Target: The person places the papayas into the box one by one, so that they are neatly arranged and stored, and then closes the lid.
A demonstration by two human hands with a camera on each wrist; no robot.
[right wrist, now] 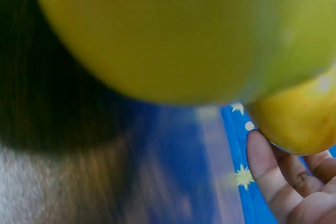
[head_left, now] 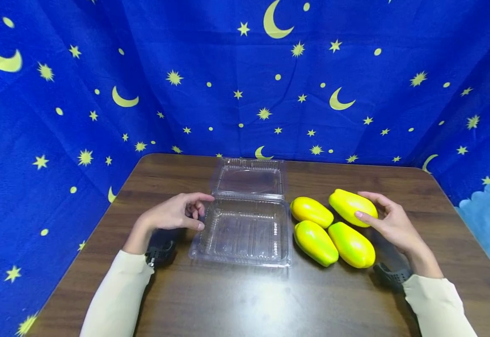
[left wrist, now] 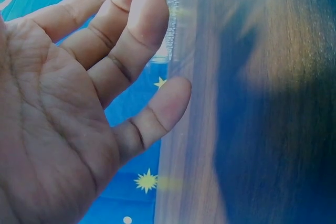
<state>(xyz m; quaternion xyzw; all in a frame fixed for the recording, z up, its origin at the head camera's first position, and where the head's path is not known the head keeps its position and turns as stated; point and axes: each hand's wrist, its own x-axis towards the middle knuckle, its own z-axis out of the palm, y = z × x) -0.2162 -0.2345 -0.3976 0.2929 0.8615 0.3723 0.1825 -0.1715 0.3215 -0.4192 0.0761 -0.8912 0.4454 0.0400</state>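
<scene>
A clear plastic clamshell container lies with its lid folded back, away from me. At its left edge is my left hand, index finger and thumb apart and the other fingers loosely bent; it holds nothing, and whether a fingertip touches the rim I cannot tell. My right hand grips the far right yellow papaya, thumb on the near side and fingers behind it. In the right wrist view, fingertips meet that papaya, while a nearer papaya fills the top.
Beside the container's right edge lie three more yellow-green papayas: one at the back, one in front and one to the right. They stand on a brown wooden table. A blue star-patterned cloth hangs behind.
</scene>
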